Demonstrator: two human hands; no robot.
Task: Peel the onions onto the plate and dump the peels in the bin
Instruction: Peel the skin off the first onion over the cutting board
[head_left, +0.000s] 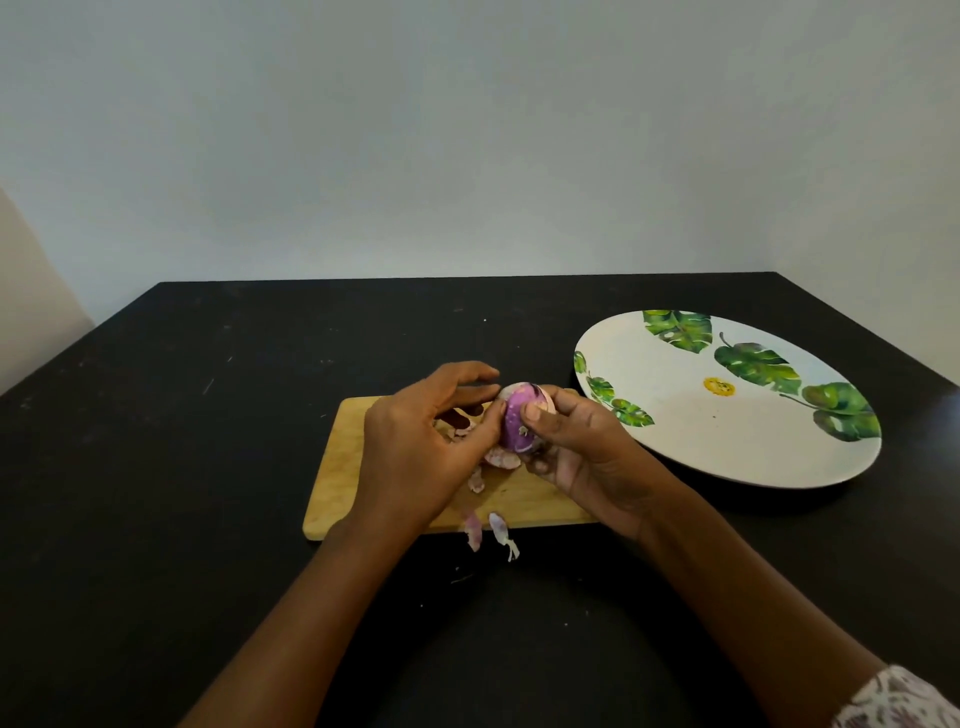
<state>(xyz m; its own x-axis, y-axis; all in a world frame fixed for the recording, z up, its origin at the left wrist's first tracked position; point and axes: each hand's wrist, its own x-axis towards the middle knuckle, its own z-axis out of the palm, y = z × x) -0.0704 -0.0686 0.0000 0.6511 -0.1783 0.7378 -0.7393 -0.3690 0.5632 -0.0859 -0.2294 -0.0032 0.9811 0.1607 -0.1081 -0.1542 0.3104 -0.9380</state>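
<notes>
Onion (519, 421) is held just above the far edge of the cutting board (343, 467), between both hands. Right hand (582, 457) clamps it from the right, thumb across the purple face. Left hand (415, 447) pinches at its left side, fingertips over the top (can't tell if a flap of skin is in that pinch). Long axis runs roughly top-to-bottom in view, slightly tilted. Some pale skin remains near the top, so I'd say peeling isn't finished. Plate (727, 441) lies to the right with bare table (208, 415) between, so the right hand is nearer. Peels (498, 530) are on the board and over its near edge. No bin in view.
</notes>
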